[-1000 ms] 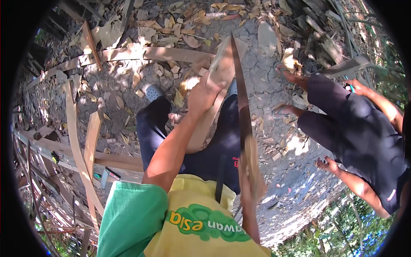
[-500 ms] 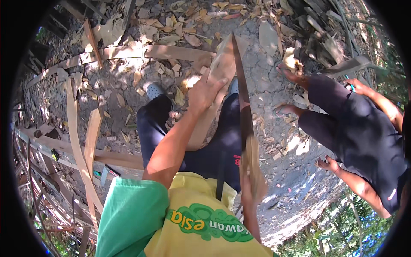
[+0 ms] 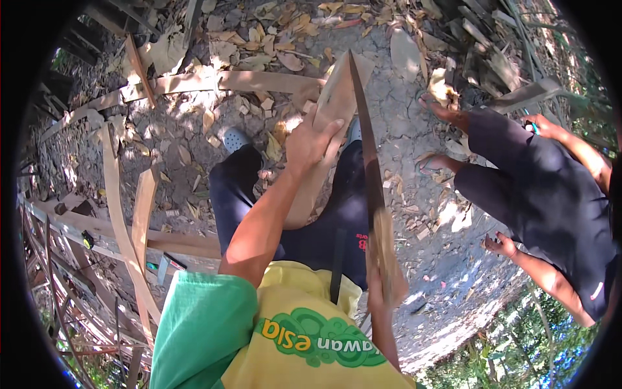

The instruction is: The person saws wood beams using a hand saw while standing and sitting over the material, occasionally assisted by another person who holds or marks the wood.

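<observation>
My left hand (image 3: 311,139) is closed around a wooden plank (image 3: 340,91), its fingers over the left edge and its thumb on top. The plank slants between my legs, its far end beyond my feet. In my right hand (image 3: 380,299) is a handsaw (image 3: 367,139) with a dark, long, tapering blade and a wooden handle. The blade runs along the plank's right side, and its narrow tip lies over the far end of the plank. Whether the teeth touch the wood I cannot tell. The saw's handle hides most of my right hand's fingers.
Another person (image 3: 551,181) sits at the right, bare feet toward me. Long boards (image 3: 272,81) lie ahead and at left, with a tape measure (image 3: 87,240) and a try square (image 3: 170,264) on the left. Small wood offcuts (image 3: 422,231) and dry leaves litter the ground.
The view has shifted slightly. Both hands keep their grip, and the saw stays almost in the same place along the plank.
</observation>
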Tool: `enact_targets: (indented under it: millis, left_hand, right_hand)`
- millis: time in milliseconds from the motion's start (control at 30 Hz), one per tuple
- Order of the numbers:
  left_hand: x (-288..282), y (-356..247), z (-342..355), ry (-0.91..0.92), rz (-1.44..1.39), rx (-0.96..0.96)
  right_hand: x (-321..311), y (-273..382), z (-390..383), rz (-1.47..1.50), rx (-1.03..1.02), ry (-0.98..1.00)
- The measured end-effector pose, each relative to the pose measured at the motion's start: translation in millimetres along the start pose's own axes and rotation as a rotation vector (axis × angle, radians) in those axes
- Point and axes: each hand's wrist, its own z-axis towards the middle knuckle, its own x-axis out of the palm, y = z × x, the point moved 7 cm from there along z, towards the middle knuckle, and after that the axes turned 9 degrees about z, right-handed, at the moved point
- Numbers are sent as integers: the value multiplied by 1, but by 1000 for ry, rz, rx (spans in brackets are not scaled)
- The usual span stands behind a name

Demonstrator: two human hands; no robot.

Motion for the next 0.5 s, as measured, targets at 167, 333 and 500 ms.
enact_targets:
  millis: [167,333,500]
  left_hand:
    - [18,-13,-2,112,-121,-16]
    - [-1,26,5,17,-105,-17]
    - [8,-1,1,85,-37,-43]
  right_hand:
    - [115,37,270,-25,-242,26]
    - [72,-14,113,-450,-164,103]
    - [-8,-10,0,-286,186,18]
